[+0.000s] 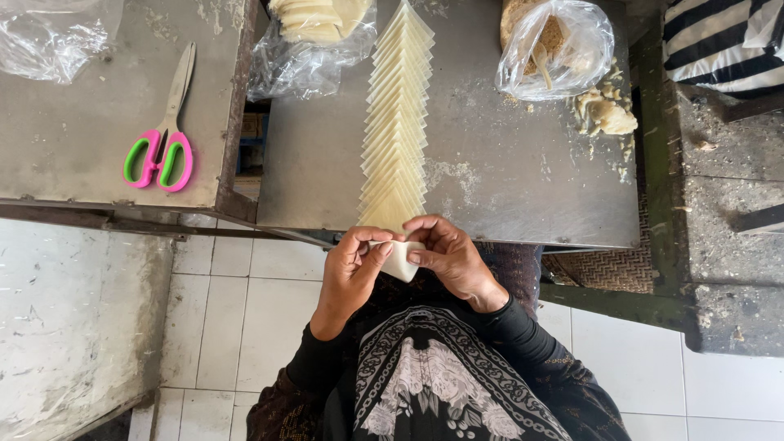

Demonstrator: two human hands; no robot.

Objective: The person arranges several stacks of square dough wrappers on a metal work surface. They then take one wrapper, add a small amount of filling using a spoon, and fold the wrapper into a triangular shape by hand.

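- Pinching from both sides, the left hand (353,263) and the right hand (447,255) are closed on one folded dough wrapper (399,260), held between thumbs and fingertips just off the near edge of the metal table (506,180), above the lap.
- One wrapper is held; it is seen as pale cream, thin and smooth, folded so that a rounded corner points down toward the person; what is inside cannot be told.
- One long row of overlapped wrappers (397,122) is laid straight up the table from just beyond the fingers to the far edge; the sheets are too many and too closely lapped to be counted.
- One lump of pale filling (608,116) is set near the table's right edge, with crumbs scattered about it.
- Two plastic bags are seen at the far edge: one clear bag with a spoon in it (559,49) to the right of the row, and one bag of stacked wrappers (314,37) to the left.
- Bare steel is left on either side of the row, broader on the right.
- One pair of pink and green scissors (161,139) is laid on a second table (73,131) to the left, parted from the first by a narrow gap.
- White floor tiles (237,318) are seen below the hands.
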